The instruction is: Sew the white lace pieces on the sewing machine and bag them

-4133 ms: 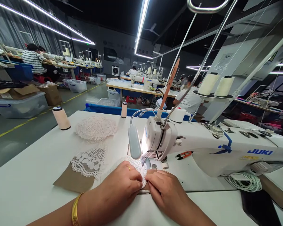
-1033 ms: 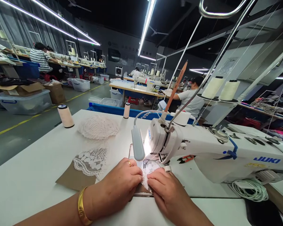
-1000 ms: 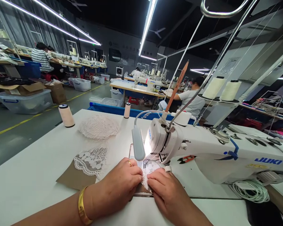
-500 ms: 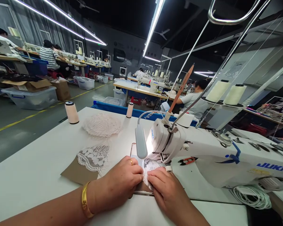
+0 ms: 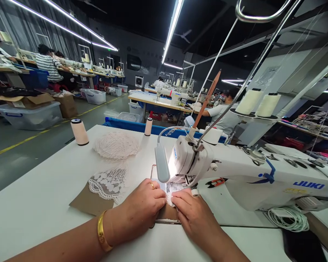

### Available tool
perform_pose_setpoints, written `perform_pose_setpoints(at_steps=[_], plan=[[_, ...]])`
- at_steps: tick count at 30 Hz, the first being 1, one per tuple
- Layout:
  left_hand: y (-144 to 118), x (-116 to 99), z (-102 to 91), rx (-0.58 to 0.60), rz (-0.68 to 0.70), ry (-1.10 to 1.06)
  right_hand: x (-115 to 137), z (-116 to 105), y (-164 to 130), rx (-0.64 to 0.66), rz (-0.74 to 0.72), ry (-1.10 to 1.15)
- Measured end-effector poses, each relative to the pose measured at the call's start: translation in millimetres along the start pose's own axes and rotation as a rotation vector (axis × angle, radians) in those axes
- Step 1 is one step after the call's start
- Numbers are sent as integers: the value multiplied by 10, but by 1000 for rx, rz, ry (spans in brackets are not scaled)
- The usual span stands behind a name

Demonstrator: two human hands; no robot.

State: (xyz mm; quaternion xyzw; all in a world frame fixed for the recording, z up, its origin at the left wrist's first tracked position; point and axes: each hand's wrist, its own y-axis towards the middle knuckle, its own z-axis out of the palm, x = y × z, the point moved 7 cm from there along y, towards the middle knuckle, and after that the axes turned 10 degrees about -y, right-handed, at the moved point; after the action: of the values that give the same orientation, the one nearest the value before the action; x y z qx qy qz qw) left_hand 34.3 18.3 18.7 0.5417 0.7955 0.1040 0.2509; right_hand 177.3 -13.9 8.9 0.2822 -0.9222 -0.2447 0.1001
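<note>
My left hand (image 5: 143, 205) and my right hand (image 5: 192, 213) press side by side on a small piece of white lace (image 5: 171, 189) lying over brown fabric, right in front of the needle of a white JUKI sewing machine (image 5: 243, 174). Fingers of both hands pinch the lace edge. The machine's lamp (image 5: 161, 167) lights the spot. My left wrist wears a gold bangle, and a ring sits on one finger.
A lace piece on brown paper (image 5: 104, 185) and a pile of white lace (image 5: 117, 145) lie left on the white table (image 5: 38, 203). Two thread spools (image 5: 79, 131) (image 5: 148, 126) stand at the far edge. Red snips (image 5: 216, 181) sit under the machine arm. Other people work at distant tables.
The lace has fed further under the needle and my hands have followed it forward a little. The view has shifted slightly.
</note>
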Motion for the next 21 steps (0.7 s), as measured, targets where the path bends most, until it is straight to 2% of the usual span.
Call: perform_pose_setpoints(at_steps=[8,14,17,21], plan=[[97,117,27,41,-75,27,-122,118,20,49,90,-61],[161,180,-28,55,-164,68,-271,261,-3,135,223,-95],[179,236,-62,43,-240,-39,-292,286,-1,135,223,-102],[248,362,-202,-66,-440,-283,-285,271,18,138,217,-87]])
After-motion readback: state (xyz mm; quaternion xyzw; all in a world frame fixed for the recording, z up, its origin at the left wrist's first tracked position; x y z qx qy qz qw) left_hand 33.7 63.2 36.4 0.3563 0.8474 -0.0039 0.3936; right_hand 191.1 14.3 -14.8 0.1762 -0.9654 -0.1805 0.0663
